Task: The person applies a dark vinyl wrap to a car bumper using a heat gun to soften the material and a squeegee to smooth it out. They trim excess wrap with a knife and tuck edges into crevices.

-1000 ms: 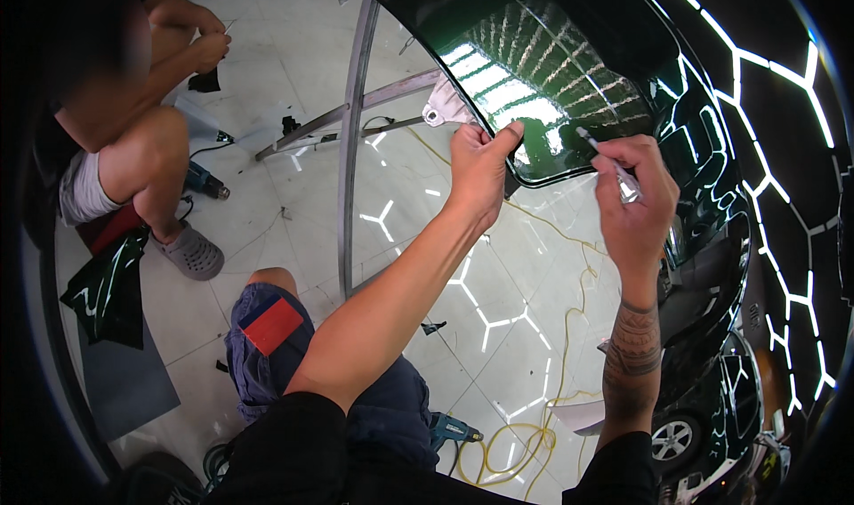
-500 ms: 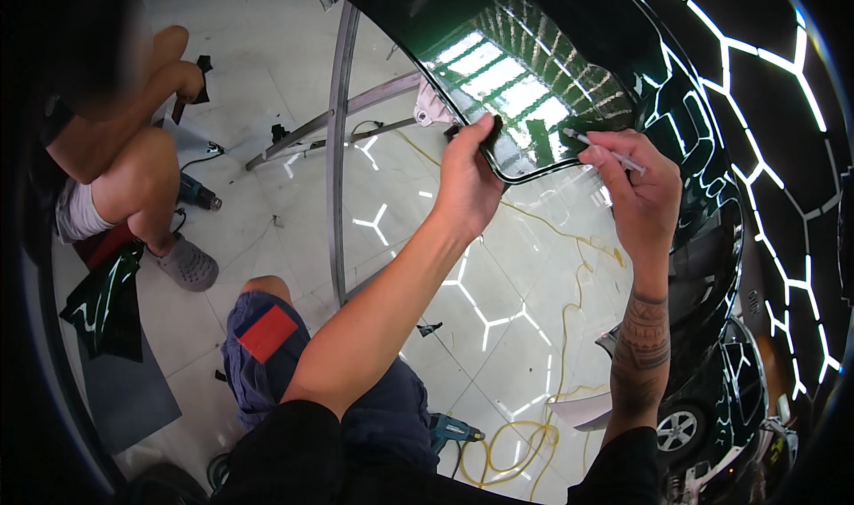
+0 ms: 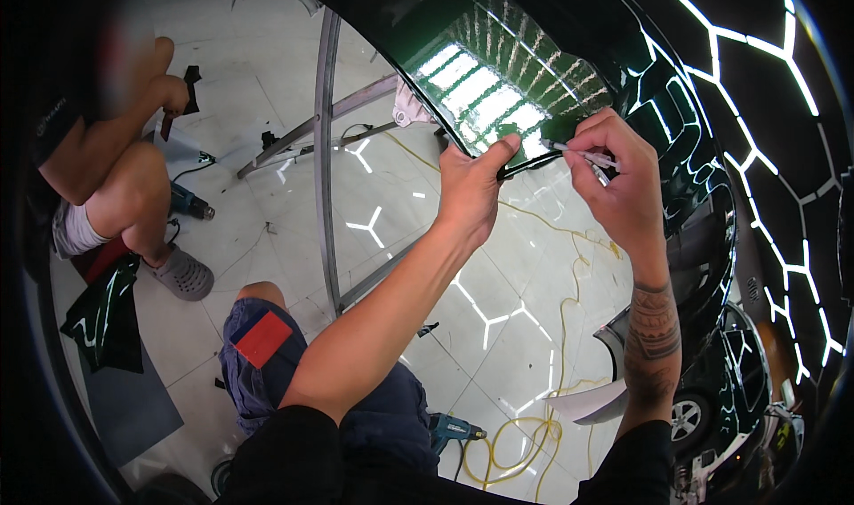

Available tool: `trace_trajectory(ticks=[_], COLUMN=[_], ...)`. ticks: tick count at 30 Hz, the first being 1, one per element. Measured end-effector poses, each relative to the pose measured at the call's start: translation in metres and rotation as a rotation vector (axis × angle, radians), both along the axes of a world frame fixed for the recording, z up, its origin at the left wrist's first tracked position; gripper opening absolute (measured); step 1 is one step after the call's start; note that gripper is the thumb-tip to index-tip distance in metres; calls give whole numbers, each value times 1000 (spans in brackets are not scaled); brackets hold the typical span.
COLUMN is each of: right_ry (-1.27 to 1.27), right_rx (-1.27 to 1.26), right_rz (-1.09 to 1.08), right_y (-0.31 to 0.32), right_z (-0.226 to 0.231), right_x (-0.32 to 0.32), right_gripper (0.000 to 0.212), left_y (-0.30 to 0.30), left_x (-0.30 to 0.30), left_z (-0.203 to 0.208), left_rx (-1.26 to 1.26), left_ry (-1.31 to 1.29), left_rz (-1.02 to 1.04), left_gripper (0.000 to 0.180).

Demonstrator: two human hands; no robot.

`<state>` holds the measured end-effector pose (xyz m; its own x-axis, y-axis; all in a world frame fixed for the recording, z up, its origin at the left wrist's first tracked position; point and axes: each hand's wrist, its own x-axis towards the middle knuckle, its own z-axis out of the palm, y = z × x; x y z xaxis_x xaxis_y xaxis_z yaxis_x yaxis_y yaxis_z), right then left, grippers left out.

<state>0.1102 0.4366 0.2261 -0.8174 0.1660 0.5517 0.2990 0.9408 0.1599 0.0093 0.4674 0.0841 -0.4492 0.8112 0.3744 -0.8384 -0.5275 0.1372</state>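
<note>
While the glossy dark green panel (image 3: pixel 503 82) is right up in front of the person, near a grey metal stand (image 3: pixel 326 149), the left hand (image 3: pixel 471 189) has its near corner gripped, thumb on the shiny face. The right hand (image 3: pixel 621 171) has a slim pen-like tool (image 3: pixel 604 160) pinched, tip at the panel's near edge.

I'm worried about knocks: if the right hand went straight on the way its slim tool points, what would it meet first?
Probably the glossy green panel: in view, the slim tool in the right hand overlaps it near its lower edge. Depth is unclear, so contact can't be confirmed.
</note>
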Motion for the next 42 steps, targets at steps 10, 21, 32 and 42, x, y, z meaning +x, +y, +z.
trace_trajectory(ticks=[10,21,32,42], right_ry=[-65,-133,-144,11], right_rx=[-24,120,209,-57], right_rz=[38,107,159,198], right_y=[11,25,29,10], right_z=[-18,-29,-36,-57], right_x=[-20,-37,-49,-34], right_gripper=[15,16,19,16], left_y=[12,18,8,-3], left_x=[-38,-33,-45,-50], left_z=[-36,-29,-39,-71], left_rx=[38,-144,7,-370], left_ry=[-131,-31,-49,145], left_rz=[-5,162,-16,-163], left_gripper=[13,21,12,19])
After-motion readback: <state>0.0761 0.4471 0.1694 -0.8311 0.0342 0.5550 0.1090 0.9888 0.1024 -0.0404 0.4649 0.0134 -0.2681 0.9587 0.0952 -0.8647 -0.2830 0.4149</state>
